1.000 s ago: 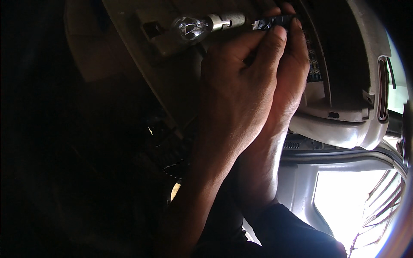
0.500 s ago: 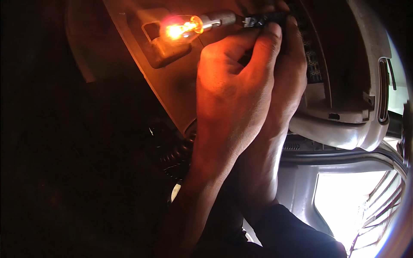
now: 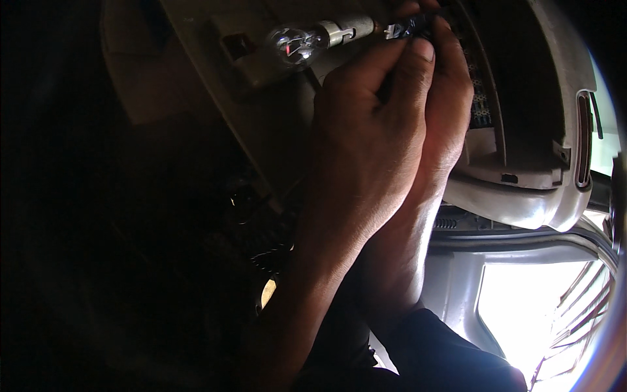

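Observation:
A clear glass light bulb (image 3: pixel 300 47) with a metal base lies nearly level at the upper middle, its filament showing only a faint red spot. Beyond the base is a short black-wrapped piece (image 3: pixel 415 27) with a bit of bare metal at its near end. My left hand (image 3: pixel 372 124), back toward me, is closed with thumb and fingers pinched at this piece. Close behind and to its right, my right hand (image 3: pixel 450 98) has its fingertips closed on the same piece. Fingers partly hide the contact points. A dark sleeve (image 3: pixel 444 346) covers the right forearm.
Right of the hands stands a pale plastic housing (image 3: pixel 509 196) around a dark opening with a row of small fittings (image 3: pixel 481 101). A flat panel (image 3: pixel 215 85) with a raised part lies behind the bulb. A bright window (image 3: pixel 529 307) is lower right. The left side is very dark.
The bulb has gone from bright orange to almost unlit, and the panel and my hands have darkened with it. Bulb and hands have shifted slightly right.

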Demonstrator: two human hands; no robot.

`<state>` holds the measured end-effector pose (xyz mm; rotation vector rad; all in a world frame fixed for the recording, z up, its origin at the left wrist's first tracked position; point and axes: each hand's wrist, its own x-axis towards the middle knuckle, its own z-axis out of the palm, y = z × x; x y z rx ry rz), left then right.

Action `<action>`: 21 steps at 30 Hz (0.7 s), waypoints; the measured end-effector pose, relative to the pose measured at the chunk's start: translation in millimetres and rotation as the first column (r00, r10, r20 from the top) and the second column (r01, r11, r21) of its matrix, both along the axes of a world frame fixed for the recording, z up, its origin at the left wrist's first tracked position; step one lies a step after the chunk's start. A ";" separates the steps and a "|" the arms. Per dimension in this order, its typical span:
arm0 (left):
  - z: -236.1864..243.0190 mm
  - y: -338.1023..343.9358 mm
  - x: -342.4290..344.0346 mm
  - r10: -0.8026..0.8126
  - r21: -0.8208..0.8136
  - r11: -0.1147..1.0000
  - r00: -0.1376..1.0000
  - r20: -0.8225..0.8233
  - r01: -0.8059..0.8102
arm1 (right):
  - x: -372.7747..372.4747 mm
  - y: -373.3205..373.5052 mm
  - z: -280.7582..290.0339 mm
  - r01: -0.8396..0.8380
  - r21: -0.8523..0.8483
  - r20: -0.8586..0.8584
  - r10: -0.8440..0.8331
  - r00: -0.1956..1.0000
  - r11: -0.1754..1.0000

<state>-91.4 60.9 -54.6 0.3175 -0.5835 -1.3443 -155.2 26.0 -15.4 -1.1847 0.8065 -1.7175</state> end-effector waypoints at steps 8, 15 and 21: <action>0.6 -0.6 14.8 0.047 -0.027 0.999 0.998 0.044 -0.046 | 19.7 -1.8 1.1 0.018 -0.012 0.047 -0.017 0.999 1.000; -0.7 0.6 16.5 0.053 -0.024 0.998 0.998 0.035 -0.052 | 21.0 -2.7 0.4 -0.023 -0.032 0.000 0.023 1.000 0.999; -0.3 1.6 17.1 0.051 -0.018 0.999 0.997 0.061 -0.050 | 23.1 -2.9 2.5 -0.001 0.013 0.061 0.000 0.998 1.000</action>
